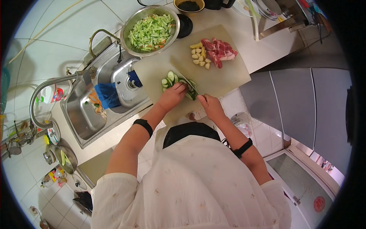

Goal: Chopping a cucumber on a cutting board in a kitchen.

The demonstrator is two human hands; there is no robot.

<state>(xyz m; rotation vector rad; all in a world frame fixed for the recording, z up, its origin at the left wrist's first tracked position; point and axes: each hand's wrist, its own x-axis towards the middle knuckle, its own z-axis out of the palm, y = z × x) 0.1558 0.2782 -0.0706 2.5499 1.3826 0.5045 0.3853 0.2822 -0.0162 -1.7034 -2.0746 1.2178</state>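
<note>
A pale cutting board [226,81] lies before me, overhanging the sink's edge. My left hand [173,95] rests with curled fingers on sliced cucumber [170,76], holding it against the board. In my right hand [212,107] is the handle of a kitchen knife [192,86]. Its blade stands among the green slices, just right of my left fingertips, and its cutting edge is hidden. Farther up the board sit peeled garlic cloves [198,57], yellow pieces that look like ginger [196,45], and cut raw meat [218,51].
A steel bowl of shredded green vegetable [151,31] stands beyond the board. The double sink [85,126] at left holds a blue cloth [107,95] and peelings, with a curved faucet [35,97] over it. Scallions [254,23] lie at the back right. A grey cabinet [294,100] is at right.
</note>
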